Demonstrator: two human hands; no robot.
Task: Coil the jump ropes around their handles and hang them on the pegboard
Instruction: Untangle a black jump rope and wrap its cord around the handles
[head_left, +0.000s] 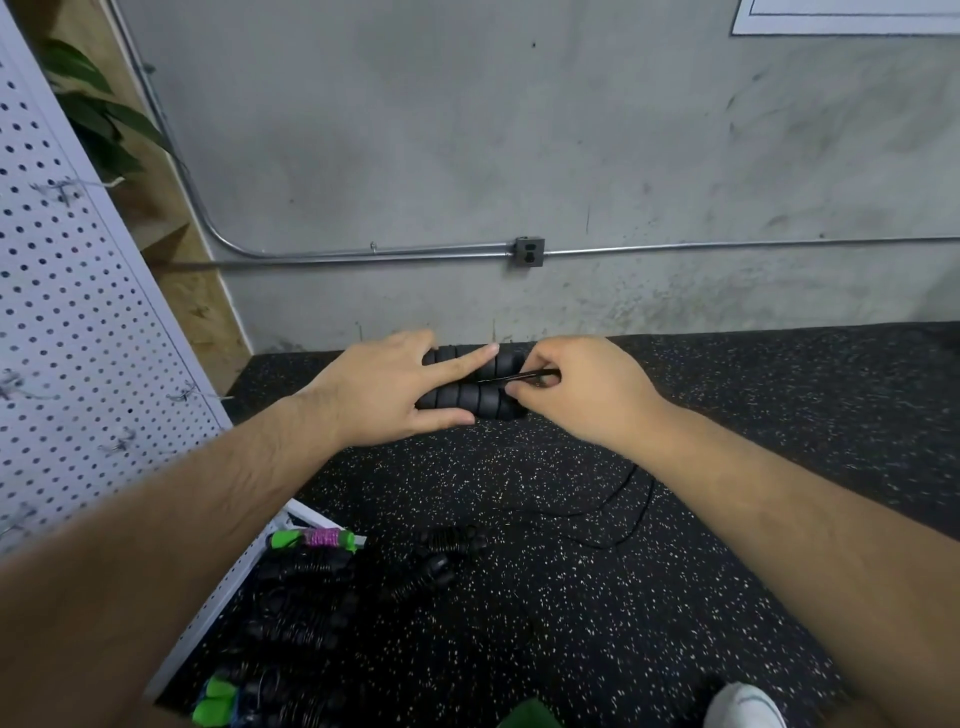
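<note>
Black foam jump-rope handles (457, 397), paired side by side, sit clamped in the left grip (387, 387) — index finger (467, 361) across the top, thumb (447, 418) beneath. Right grip (576, 387), just to the R, pinches the thin cord (519, 375); its slack trails to the speckled floor (571, 597) below, pegboard (78, 322) far L.

The left forearm (156, 519) and right forearm (810, 519) are bare, with fine hair along the left one. The left hand (384, 395) and right hand (587, 395) are uncovered, with short, plain fingernails. A white rounded shoe toe (745, 706) with faint grey seam lines shows at the bottom edge.
</note>
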